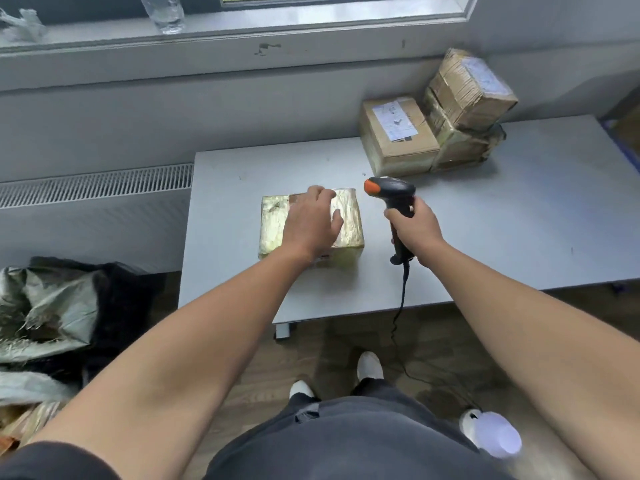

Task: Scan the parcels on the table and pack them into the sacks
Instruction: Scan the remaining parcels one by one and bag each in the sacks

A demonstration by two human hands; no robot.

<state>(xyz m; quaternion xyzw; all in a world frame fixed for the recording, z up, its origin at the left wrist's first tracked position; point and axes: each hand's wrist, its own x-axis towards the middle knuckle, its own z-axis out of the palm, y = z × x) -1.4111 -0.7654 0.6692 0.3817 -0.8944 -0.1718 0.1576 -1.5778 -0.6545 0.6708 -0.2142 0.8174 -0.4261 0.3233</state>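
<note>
Our left hand point(313, 220) lies flat on the yellowish tape-wrapped parcel point(349, 216), our right hand point(415, 230) grips the black orange-nosed scanner point(389, 190); three brown cardboard parcels point(398, 140) wait behind, we reckon unscanned.

Viewpoint: we look from a single head-worn camera, standing at the near edge of the surface point(485, 237).
Direction: forward and down; we see the windowsill point(311, 26) across the top of the frame, the floor point(346, 341) at the bottom.
Nearness: close; the surface fills the middle of the frame.
</note>
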